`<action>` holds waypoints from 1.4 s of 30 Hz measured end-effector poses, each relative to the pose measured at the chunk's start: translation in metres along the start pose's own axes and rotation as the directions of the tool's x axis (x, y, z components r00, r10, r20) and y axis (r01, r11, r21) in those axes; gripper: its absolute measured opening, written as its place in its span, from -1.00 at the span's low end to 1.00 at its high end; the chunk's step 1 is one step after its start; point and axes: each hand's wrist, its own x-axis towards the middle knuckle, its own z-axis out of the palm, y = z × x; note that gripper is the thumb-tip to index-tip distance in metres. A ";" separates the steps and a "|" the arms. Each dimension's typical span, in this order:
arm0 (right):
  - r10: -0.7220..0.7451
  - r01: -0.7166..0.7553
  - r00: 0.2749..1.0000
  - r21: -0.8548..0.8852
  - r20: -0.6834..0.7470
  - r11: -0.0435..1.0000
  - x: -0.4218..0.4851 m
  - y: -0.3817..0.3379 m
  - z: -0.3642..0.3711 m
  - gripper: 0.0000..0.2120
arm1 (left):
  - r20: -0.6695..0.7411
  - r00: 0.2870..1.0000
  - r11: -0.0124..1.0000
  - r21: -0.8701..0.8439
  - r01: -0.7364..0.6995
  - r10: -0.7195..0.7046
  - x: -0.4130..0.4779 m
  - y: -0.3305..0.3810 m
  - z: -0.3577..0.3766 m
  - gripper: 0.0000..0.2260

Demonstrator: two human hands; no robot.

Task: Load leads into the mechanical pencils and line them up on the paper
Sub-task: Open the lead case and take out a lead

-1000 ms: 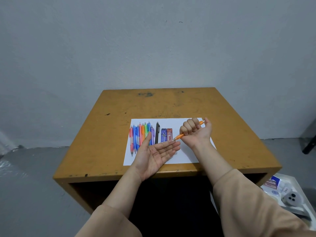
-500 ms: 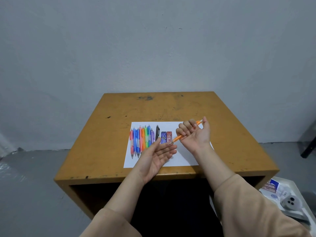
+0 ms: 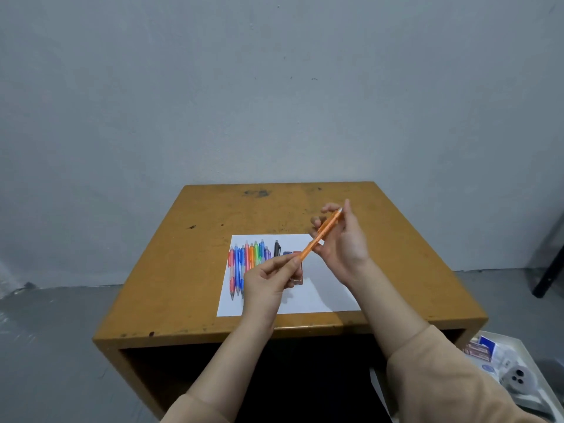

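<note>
The left hand (image 3: 268,279), a second ago flat and palm-up, has turned over and now pinches the lower end of the orange pencil (image 3: 320,236). The right hand (image 3: 345,239) has loosened its fist (fingers now spread along the barrel) and moved toward the far edge of the tabletop (image 3: 183,270).

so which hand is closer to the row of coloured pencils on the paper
Left. The left hand overlaps the near right part of the row of coloured pencils; the right hand is off to the row's right, past the black pen.
</note>
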 end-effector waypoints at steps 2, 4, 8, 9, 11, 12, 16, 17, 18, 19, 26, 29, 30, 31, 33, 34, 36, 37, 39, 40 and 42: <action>-0.076 0.063 0.994 -0.151 -0.083 0.987 0.000 -0.004 0.005 -0.69 | -0.043 0.994 0.993 0.073 -0.093 0.096 -0.004 0.003 0.003 -0.93; -0.150 0.119 0.982 -0.241 -0.116 0.963 0.000 -0.006 0.009 -0.83 | -0.056 0.985 0.980 0.126 -0.154 0.162 -0.007 0.005 0.004 -0.90; -0.311 0.268 0.947 -0.352 -0.073 0.897 -0.003 -0.003 0.012 -0.84 | -0.025 0.966 0.948 0.201 -0.248 0.258 -0.009 0.005 0.006 -0.89; -0.341 0.294 0.939 -0.391 -0.054 0.872 -0.003 -0.002 0.012 -0.82 | -0.011 0.961 0.935 0.236 -0.266 0.277 -0.009 0.004 0.005 -0.88; -0.367 0.322 0.930 -0.437 -0.022 0.840 -0.001 0.001 0.010 -0.80 | 0.022 0.952 0.901 0.317 -0.295 0.304 -0.008 0.002 0.003 -0.87; -0.367 0.323 0.930 -0.444 -0.016 0.836 0.000 0.003 0.008 -0.80 | 0.039 0.949 0.881 0.363 -0.304 0.312 -0.006 -0.001 0.000 -0.87; -0.353 0.278 0.934 -0.517 -0.051 0.810 0.017 0.004 -0.006 -0.79 | 0.065 0.934 0.744 0.586 -0.321 0.352 0.009 -0.011 -0.027 -0.80; -0.344 0.253 0.937 -0.558 -0.062 0.790 0.024 0.004 -0.011 -0.79 | 0.070 0.925 0.696 0.638 -0.330 0.375 0.015 -0.013 -0.037 -0.79; -0.334 0.225 0.940 -0.601 -0.074 0.767 0.032 0.004 -0.018 -0.79 | 0.073 0.914 0.642 0.690 -0.335 0.399 0.021 -0.014 -0.047 -0.80; -0.324 0.197 0.942 -0.642 -0.085 0.741 0.040 0.004 -0.025 -0.78 | 0.069 0.906 0.584 0.743 -0.327 0.418 0.027 -0.015 -0.058 -0.80; -0.212 -0.036 0.960 -0.832 -0.182 0.553 0.093 0.006 -0.068 -0.81 | -0.077 0.948 0.487 0.869 -0.088 0.309 0.054 -0.018 -0.106 -0.68; -0.153 -0.140 0.960 -0.875 -0.235 0.463 0.110 0.009 -0.082 -0.84 | -0.086 0.945 0.429 0.901 -0.061 0.315 0.061 -0.021 -0.108 -0.66; -0.142 -0.168 0.958 -0.889 -0.249 0.426 0.114 0.011 -0.085 -0.84 | -0.103 0.946 0.408 0.912 -0.034 0.308 0.063 -0.022 -0.108 -0.65; -0.135 -0.191 0.956 -0.902 -0.260 0.387 0.117 0.012 -0.088 -0.85 | -0.124 0.948 0.391 0.921 -0.001 0.295 0.064 -0.022 -0.108 -0.63; -0.124 -0.219 0.954 -0.920 -0.271 0.326 0.123 0.015 -0.092 -0.86 | -0.162 0.950 0.368 0.928 0.055 0.267 0.067 -0.024 -0.109 -0.60; -0.122 -0.227 0.954 -0.927 -0.274 0.299 0.125 0.017 -0.094 -0.86 | -0.174 0.950 0.361 0.930 0.072 0.259 0.068 -0.024 -0.109 -0.59; -0.130 -0.231 0.954 -0.940 -0.270 0.253 0.128 0.018 -0.095 -0.87 | -0.177 0.951 0.348 0.934 0.081 0.255 0.070 -0.025 -0.110 -0.58; -0.137 -0.226 0.956 -0.947 -0.261 0.230 0.130 0.017 -0.095 -0.88 | -0.173 0.951 0.342 0.936 0.079 0.255 0.071 -0.026 -0.111 -0.58; -0.149 -0.217 0.958 -0.959 -0.244 0.181 0.132 0.015 -0.097 -0.86 | -0.164 0.953 0.331 0.941 0.073 0.254 0.072 -0.027 -0.112 -0.58; -0.151 -0.219 0.958 -0.962 -0.244 0.161 0.133 0.014 -0.098 -0.86 | -0.158 0.954 0.323 0.944 0.070 0.255 0.072 -0.028 -0.112 -0.58; -0.149 -0.235 0.956 -0.964 -0.252 0.126 0.134 0.011 -0.100 -0.85 | -0.150 0.955 0.307 0.949 0.067 0.255 0.072 -0.029 -0.112 -0.57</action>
